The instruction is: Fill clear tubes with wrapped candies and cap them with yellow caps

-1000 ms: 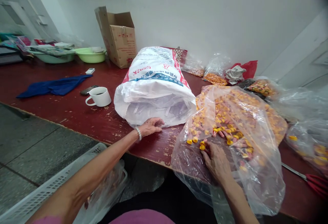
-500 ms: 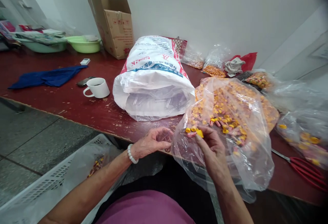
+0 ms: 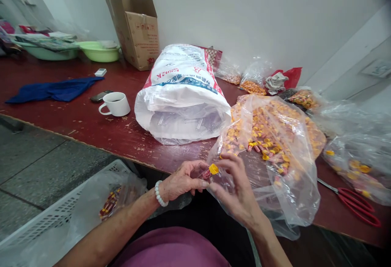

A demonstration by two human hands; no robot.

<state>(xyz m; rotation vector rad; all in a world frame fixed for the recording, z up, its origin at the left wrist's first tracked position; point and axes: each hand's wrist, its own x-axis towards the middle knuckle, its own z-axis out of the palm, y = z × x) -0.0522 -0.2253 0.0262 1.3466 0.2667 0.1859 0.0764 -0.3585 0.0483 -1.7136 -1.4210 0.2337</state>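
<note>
A small clear tube with red-and-white contents and a yellow cap [image 3: 214, 169] is held in my left hand [image 3: 186, 179], between thumb and fingers. My right hand [image 3: 236, 187] is beside it, fingers apart and curved near the cap, holding nothing that I can see. Behind my right hand lies a large clear bag [image 3: 293, 136] full of small yellow-capped pieces, its mouth towards me. The white woven sack [image 3: 183, 92] lies open to the left of that bag, with clear tubes showing inside.
A white mug [image 3: 117, 105] and blue cloth [image 3: 55, 90] lie left on the red table [image 3: 91, 130]. Red-handled scissors [image 3: 357, 206] lie right, near smaller bags. A white basket [image 3: 61, 216] with a lined bag stands below at left. A cardboard box [image 3: 142, 35] stands behind.
My right hand has moved left from the bag to my left hand and let go of the yellow-capped piece. The capped tube now shows in my left fingers.
</note>
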